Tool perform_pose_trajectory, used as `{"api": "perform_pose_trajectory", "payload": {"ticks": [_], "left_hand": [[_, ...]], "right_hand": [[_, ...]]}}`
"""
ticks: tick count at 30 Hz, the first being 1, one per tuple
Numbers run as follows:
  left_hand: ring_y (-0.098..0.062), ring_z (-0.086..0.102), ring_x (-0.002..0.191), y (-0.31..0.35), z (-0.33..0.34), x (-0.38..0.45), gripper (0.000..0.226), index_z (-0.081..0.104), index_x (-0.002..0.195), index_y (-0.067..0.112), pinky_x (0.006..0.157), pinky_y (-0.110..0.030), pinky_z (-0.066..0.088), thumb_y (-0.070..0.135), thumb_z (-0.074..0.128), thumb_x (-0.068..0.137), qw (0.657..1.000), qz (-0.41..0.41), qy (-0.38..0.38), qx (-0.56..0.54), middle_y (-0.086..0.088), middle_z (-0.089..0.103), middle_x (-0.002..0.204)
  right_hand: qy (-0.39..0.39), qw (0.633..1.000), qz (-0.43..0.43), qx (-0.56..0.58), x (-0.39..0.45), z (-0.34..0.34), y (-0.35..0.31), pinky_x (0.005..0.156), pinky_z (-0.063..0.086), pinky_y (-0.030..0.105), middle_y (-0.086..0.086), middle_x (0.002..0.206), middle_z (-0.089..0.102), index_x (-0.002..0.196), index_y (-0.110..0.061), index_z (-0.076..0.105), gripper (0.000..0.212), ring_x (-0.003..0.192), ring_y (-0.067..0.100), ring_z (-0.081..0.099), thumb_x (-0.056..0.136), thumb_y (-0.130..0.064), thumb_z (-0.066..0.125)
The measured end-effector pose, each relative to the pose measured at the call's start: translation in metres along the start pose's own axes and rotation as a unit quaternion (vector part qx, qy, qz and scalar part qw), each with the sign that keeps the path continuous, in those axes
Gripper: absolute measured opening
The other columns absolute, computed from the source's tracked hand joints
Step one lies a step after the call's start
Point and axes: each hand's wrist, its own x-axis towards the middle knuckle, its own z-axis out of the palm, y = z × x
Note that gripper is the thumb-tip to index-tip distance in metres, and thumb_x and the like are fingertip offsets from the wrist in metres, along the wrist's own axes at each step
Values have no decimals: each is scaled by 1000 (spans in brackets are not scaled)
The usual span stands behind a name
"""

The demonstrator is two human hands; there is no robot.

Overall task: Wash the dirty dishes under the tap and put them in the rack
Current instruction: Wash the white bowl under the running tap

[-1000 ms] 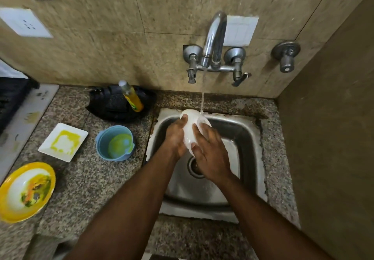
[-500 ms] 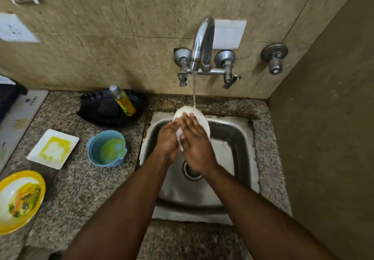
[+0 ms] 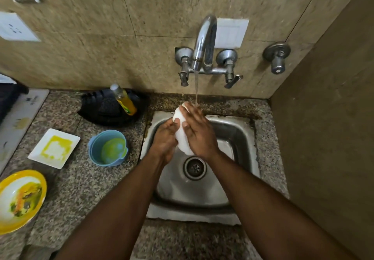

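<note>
Hands rinsing a white dish under the tap

Left hand [image 3: 165,138] is gripping the white dish [image 3: 182,138]; right hand [image 3: 199,134] is pressing flat at its 3 o'clock, under the tap [image 3: 204,43].

Both hands [image 3: 183,136] hold a white dish [image 3: 180,132], seemingly a bowl, under the tap [image 3: 203,43].

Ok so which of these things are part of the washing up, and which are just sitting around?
Part of the job:
white dish, held by left hand and right hand
tap
sink
square plate
blue cup
yellow bowl
black rack

Lying about:
soap bottle
wall socket
</note>
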Motion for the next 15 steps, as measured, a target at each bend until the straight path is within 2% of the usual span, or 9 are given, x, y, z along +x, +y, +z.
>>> {"api": "perform_pose_trajectory", "payload": {"ticks": [2, 4, 5, 8, 10, 12, 15], "left_hand": [[-30, 73, 104, -2, -2, -4, 26, 66, 124, 7, 82, -39, 61, 15, 50, 105, 1000, -13, -1, -8, -15, 76, 115], [-35, 71, 108, -6, -5, -9, 32, 62, 132, 4, 83, -45, 61, 17, 53, 104, 999, -22, -1, -24, -20, 73, 122], [-37, 70, 112, -8, -7, -10, 36, 59, 136, 3, 85, -47, 61, 17, 55, 104, 999, -22, -5, -31, -21, 70, 127], [-39, 66, 115, -8, -12, -13, 46, 57, 139, 0, 91, -50, 58, 16, 63, 95, 999, -22, -31, -24, -24, 66, 132], [-38, 68, 108, -1, -11, -13, 44, 66, 126, 1, 91, -51, 54, 11, 65, 84, 998, -33, -44, -8, -24, 70, 123], [-36, 70, 98, 8, -6, -10, 41, 74, 111, 6, 87, -49, 54, 9, 61, 72, 998, -54, -37, 18, -21, 74, 109], [-44, 68, 109, 16, 3, -1, 51, 72, 117, 0, 99, -56, 51, 13, 59, 70, 994, -86, -35, 51, -24, 73, 114]], "right_hand": [[-33, 984, 162, 60, 13, 0, 2, 120, 31, 45, 2, 164, 30, 158, -33, 29, 66, 149, 26, 32, 98, -59, 38], [-45, 933, 321, 157, 24, -2, 3, 114, 39, 48, 3, 158, 35, 154, -42, 27, 93, 138, 29, 44, 74, -83, 51], [-45, 913, 356, 194, 27, -2, 6, 111, 42, 50, 3, 155, 38, 152, -47, 28, 104, 134, 29, 48, 63, -89, 59], [-64, 887, 364, 278, 21, 4, 16, 105, 49, 50, -2, 148, 50, 147, -53, 32, 116, 123, 25, 57, 45, -89, 75], [-72, 873, 351, 331, 10, 8, 17, 103, 52, 49, -6, 144, 55, 140, -63, 38, 100, 119, 21, 62, 51, -84, 79], [-69, 885, 328, 322, -1, 9, 13, 102, 53, 47, -9, 142, 56, 132, -71, 40, 79, 119, 16, 63, 62, -81, 75], [-88, 919, 273, 271, -12, 7, 9, 110, 45, 46, -11, 154, 43, 141, -67, 34, 72, 133, 14, 51, 75, -83, 57]]}}
